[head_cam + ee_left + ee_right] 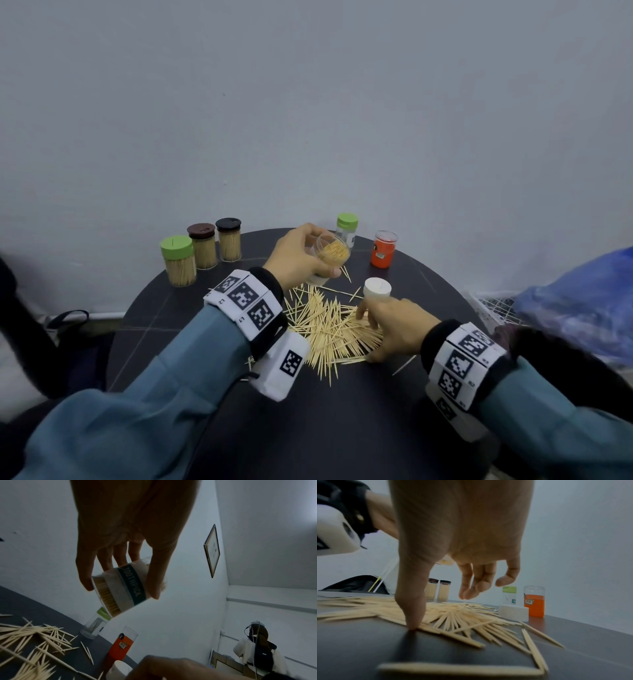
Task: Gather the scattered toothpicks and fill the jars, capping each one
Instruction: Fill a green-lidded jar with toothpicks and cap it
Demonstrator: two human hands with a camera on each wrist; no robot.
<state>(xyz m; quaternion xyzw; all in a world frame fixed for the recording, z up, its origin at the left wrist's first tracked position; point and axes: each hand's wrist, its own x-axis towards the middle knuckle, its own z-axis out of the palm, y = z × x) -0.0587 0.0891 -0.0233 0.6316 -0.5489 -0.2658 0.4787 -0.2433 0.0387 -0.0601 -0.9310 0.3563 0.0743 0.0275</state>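
My left hand [301,255] grips a clear uncapped jar [331,253] half full of toothpicks, tilted above the table; its teal label [132,584] shows in the left wrist view. A pile of loose toothpicks [329,329] lies on the dark round table [342,411]. My right hand [390,329] hovers over the pile's right side, thumb tip [413,626] touching the table, fingers [471,589] loosely bent and holding nothing. A white cap [376,289] stands just beyond the right hand.
Three capped full jars stand at the back left: green cap [178,261], brown cap [202,245], black cap [228,239]. A nearly empty green-capped jar [346,228] and an uncapped orange-labelled jar [383,249] stand at the back right. A wall is behind.
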